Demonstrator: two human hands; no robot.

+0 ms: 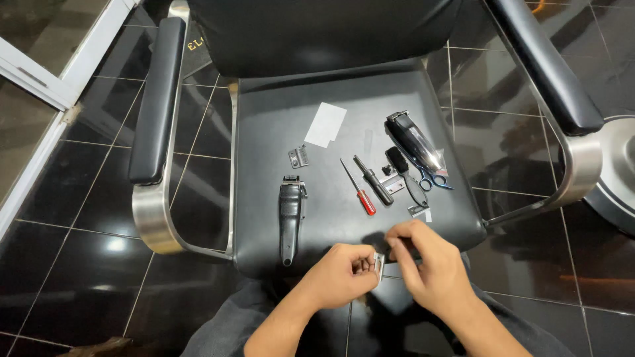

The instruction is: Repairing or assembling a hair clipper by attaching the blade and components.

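Observation:
Both my hands meet over the front edge of a black barber chair seat (344, 218). My left hand (340, 272) pinches a small metal clipper blade (379, 264) between thumb and fingers. My right hand (430, 261) touches the same blade from the right with its fingertips. A black hair clipper (290, 218) lies on the seat just left of my hands, head pointing away from me.
On the seat lie a red-handled screwdriver (359, 188), a black screwdriver (374, 180), a small brush (405, 173), a second clipper (414, 140), scissors (433, 178), a loose blade part (299, 157) and a white sheet (325, 124). Padded armrests (157, 99) flank the seat over dark floor tiles.

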